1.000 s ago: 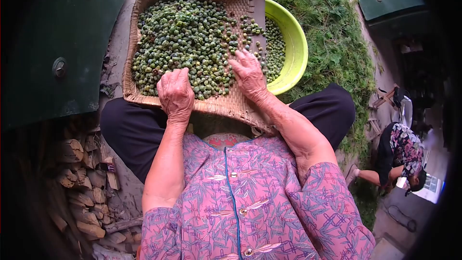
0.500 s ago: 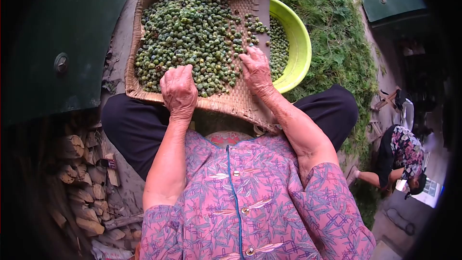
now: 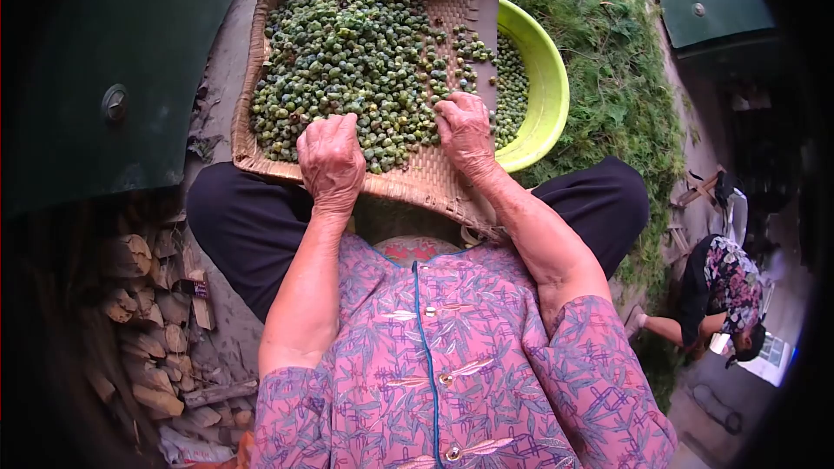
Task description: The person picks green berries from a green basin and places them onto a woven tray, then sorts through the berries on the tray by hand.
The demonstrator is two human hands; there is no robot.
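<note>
Outdoors on a concrete yard floor [image 3: 228,52], with cut green plants [image 3: 608,61] heaped on the right and stacked firewood [image 3: 143,330] on the left. A woven bamboo tray [image 3: 434,178] sat across the person's lap, loaded with small green fruits [image 3: 347,52]. Left hand [image 3: 331,161] lay palm-down on the near edge of the pile, fingers loosely together and curled, not pinching anything I could see. Right hand [image 3: 466,132] was flat with fingers slightly spread, touching fruits by the tray's right side. A lime-green basin [image 3: 547,87] sat partly under that edge, holding more fruits. Another person [image 3: 725,295] crouched far right.
</note>
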